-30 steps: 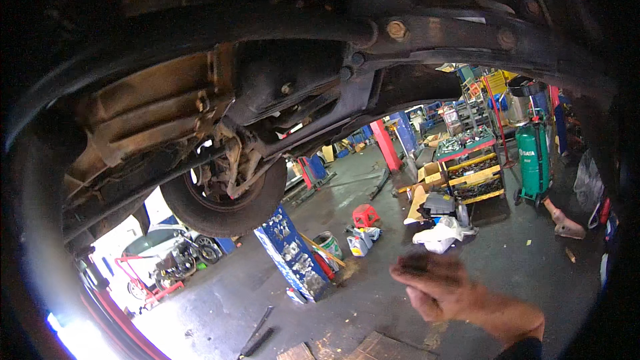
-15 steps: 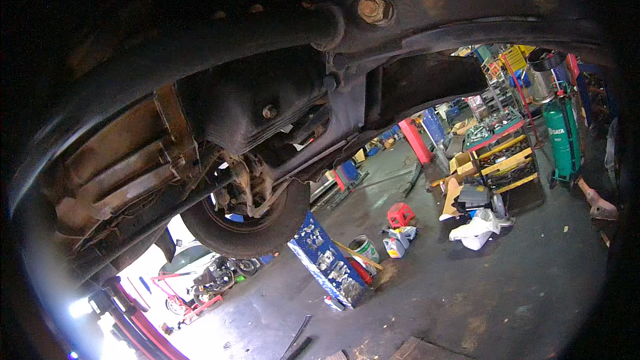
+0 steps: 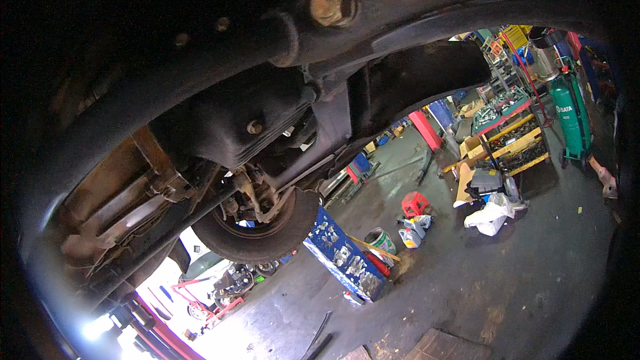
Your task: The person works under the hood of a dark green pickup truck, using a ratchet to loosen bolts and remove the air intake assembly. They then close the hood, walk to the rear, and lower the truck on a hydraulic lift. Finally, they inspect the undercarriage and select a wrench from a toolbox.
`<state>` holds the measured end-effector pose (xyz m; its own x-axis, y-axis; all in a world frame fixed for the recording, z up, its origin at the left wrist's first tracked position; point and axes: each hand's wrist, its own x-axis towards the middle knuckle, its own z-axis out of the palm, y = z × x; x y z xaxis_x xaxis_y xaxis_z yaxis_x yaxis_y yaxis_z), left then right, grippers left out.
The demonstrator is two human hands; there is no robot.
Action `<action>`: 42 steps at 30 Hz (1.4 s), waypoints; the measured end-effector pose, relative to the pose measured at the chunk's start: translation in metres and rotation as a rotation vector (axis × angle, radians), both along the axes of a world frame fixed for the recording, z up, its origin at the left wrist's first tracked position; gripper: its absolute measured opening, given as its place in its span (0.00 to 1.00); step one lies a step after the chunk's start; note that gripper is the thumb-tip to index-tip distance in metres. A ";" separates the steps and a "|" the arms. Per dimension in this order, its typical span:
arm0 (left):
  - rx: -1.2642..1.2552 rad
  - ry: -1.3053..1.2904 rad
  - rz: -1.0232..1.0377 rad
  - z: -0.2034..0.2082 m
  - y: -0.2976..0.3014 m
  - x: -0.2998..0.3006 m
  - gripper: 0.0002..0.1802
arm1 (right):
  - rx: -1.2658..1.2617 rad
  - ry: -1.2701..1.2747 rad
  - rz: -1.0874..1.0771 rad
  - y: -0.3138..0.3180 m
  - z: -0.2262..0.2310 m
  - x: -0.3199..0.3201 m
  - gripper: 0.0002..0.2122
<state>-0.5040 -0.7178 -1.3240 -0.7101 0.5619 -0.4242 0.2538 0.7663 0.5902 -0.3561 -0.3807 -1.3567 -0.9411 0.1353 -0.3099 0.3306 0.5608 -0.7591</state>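
Note:
Neither of my hands shows. Close overhead is the dark underside of a raised vehicle. A large rusty bolt (image 3: pixel 327 8) sits in a thick black crossmember (image 3: pixel 413 20) at the top. Below and left of it hangs a ribbed black pan (image 3: pixel 213 130) with a small plug (image 3: pixel 254 127) in its side. Farther off, a wheel with a dark tyre (image 3: pixel 277 237) hangs beside rusty suspension parts (image 3: pixel 253 197). Brown, rust-stained metal (image 3: pixel 127 210) runs along the left. Much of the upper left is too dark to make out.
A worn blue post (image 3: pixel 347 253) stands below the wheel, near a bucket (image 3: pixel 381 239), plastic jugs (image 3: pixel 413 233) and a red stool (image 3: pixel 415 204). At right are a tool cart (image 3: pixel 513 143), a white bag (image 3: pixel 490 217) and a green tank (image 3: pixel 571 120). Bright light glares at lower left.
My view has shifted: the big bolt sits farther left and looks larger. The wheel, blue post and workshop things have moved right and slightly down. No hand appears in either frame.

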 end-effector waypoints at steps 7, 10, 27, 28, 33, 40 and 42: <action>-0.110 0.014 -0.102 -0.027 -0.011 0.007 0.23 | -0.047 0.095 0.110 -0.012 -0.095 0.029 0.26; -0.178 0.029 -0.183 -0.064 -0.024 0.007 0.23 | -0.205 -0.046 -0.373 -0.023 -0.100 0.085 0.23; -0.465 -0.356 -0.197 -0.101 -0.109 -0.001 0.20 | -0.370 -0.309 -0.907 -0.001 -0.081 0.164 0.16; -0.435 -0.383 -0.191 -0.101 -0.119 -0.011 0.20 | -0.410 -0.277 -0.917 0.002 -0.075 0.158 0.16; -0.349 -0.530 -0.037 -0.103 -0.126 -0.090 0.19 | -0.281 -0.280 -1.186 0.017 -0.060 0.174 0.17; -0.265 -0.640 0.433 -0.073 0.028 -0.203 0.16 | 0.435 -0.621 -0.339 0.003 -0.092 0.301 0.11; -0.232 -0.651 0.464 -0.060 0.099 -0.211 0.16 | -0.162 -0.722 -0.973 -0.015 -0.109 0.326 0.10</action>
